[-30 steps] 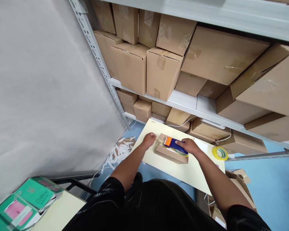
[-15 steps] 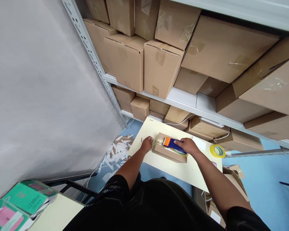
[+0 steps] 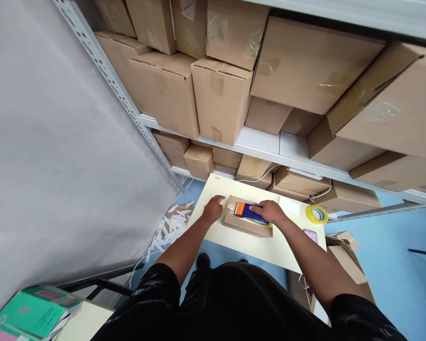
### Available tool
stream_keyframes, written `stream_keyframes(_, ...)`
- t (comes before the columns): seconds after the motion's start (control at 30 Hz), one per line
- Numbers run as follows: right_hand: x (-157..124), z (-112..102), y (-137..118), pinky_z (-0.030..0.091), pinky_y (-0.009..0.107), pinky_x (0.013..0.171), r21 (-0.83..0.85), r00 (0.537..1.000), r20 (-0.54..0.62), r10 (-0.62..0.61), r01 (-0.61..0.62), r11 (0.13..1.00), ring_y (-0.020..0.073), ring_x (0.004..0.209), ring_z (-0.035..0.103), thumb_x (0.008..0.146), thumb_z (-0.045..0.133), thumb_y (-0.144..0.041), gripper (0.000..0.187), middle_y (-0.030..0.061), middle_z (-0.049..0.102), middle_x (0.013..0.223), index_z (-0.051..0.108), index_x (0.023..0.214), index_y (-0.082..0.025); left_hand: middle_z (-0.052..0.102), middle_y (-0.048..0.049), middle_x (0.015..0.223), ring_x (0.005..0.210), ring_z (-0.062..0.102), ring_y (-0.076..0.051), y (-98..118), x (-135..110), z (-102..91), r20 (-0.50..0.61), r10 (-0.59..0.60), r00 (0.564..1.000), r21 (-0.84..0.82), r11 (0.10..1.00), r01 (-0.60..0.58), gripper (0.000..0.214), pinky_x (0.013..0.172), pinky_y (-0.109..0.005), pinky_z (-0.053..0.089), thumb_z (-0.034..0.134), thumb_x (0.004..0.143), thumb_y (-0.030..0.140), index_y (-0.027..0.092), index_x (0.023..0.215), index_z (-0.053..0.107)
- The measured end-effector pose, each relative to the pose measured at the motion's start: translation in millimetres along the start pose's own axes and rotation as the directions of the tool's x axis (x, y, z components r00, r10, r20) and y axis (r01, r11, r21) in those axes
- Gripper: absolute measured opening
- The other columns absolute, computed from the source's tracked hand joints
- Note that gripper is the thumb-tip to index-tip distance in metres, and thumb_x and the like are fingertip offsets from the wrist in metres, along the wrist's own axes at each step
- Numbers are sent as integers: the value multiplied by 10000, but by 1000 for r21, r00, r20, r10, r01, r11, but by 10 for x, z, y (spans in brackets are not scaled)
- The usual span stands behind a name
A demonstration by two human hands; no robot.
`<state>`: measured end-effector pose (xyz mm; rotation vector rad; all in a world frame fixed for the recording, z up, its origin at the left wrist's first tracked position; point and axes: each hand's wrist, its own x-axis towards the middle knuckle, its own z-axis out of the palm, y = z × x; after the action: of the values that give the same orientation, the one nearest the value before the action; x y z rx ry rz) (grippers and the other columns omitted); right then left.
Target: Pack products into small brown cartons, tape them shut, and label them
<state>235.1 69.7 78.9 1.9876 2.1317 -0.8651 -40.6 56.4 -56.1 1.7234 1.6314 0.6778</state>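
Note:
A small cardboard box [image 3: 248, 230] lies on the cream table [image 3: 206, 226]. Clear tape shows on its left end. My right hand [image 3: 271, 211] grips a blue and orange tape dispenser [image 3: 244, 210], which rests over the top of the box with the rim of a tape roll visible at its lower right. Just left of the box, my left hand [image 3: 213, 209] is over the table with its index finger stretched out, holding nothing. Whether it touches the box is hard to see.
A yellow tape roll [image 3: 316, 214], a phone [image 3: 310, 236] and white paper [image 3: 288, 205] lie on the table's right. Shelves [image 3: 255, 141] of cardboard boxes stand ahead. White scraps [image 3: 170, 226] litter the floor at left; green boxes [image 3: 28, 310] sit lower left.
My left hand has gone from closed beside the box's left end to fingers extended, slightly away from it. The dispenser stays over the box in my right hand. The camera view has shifted.

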Motion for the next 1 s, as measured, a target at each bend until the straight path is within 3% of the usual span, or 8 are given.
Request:
stream_keyframes(0.1, -12, -13, 5, 348, 285, 615, 20, 1000, 6, 2, -2, 1000, 196, 694, 611, 900, 585, -745, 578, 74, 724, 745, 782, 773, -217, 487, -88, 1620, 1545, 354, -247, 123, -6, 7, 28, 322, 946, 112, 940, -323, 496, 1291, -439, 280, 454, 990, 190, 183, 1463, 604)
stream_keyframes(0.17, -14, -33, -3, 350, 285, 614, 23, 1000, 17, 6, -6, 1000, 199, 704, 618, 888, 596, -757, 587, 79, 730, 758, 790, 785, -213, 434, -80, 1660, 1581, 289, -265, 181, -46, 100, 78, 399, 914, 156, 900, -407, 507, 1285, -481, 282, 403, 1043, 264, 194, 1523, 551)
stream_keyframes(0.33, -11, -110, -36, 360, 284, 617, -9, 999, 50, 7, -6, 1000, 218, 756, 656, 861, 576, -820, 657, 93, 751, 793, 806, 815, -206, 308, -55, 1722, 1603, 238, -300, 177, -132, 209, 184, 330, 926, 242, 898, -368, 561, 1270, -536, 254, 336, 1073, 321, 256, 1626, 406)
stream_keyframes(0.53, -29, -153, -68, 381, 285, 608, -51, 998, 63, 23, -19, 999, 237, 817, 700, 862, 510, -868, 718, 103, 781, 879, 807, 861, -214, 157, -109, 1758, 1618, 143, -373, 185, -92, 42, 346, 365, 864, 373, 792, -484, 838, 1287, -553, 152, 571, 955, 450, 187, 1685, 253)
stream_keyframes(0.7, -26, -180, -60, 398, 294, 624, -66, 997, 82, 10, -4, 998, 259, 853, 710, 849, 516, -878, 730, 125, 788, 921, 810, 866, -210, 137, -140, 1760, 1607, 154, -420, 251, -82, 38, 373, 329, 868, 451, 753, -479, 1138, 1285, -567, 124, 707, 813, 671, 173, 1697, 192)
stream_keyframes(0.83, -77, -211, 65, 391, 293, 626, -45, 997, 78, 12, -9, 999, 251, 824, 702, 847, 522, -873, 720, 122, 783, 891, 805, 833, -211, 132, -128, 1763, 1608, 162, -403, 286, -88, 31, 386, 308, 870, 467, 748, -471, 1139, 1285, -554, 126, 692, 820, 685, 190, 1701, 168)
stream_keyframes(1.0, -205, -258, 424, 389, 286, 632, 27, 997, 65, 34, -36, 999, 226, 762, 679, 856, 574, -813, 636, 89, 756, 798, 778, 773, -217, 129, -132, 1763, 1608, 157, -407, 292, -77, 12, 400, 296, 867, 448, 762, -467, 1144, 1285, -562, 138, 673, 830, 698, 178, 1703, 149)
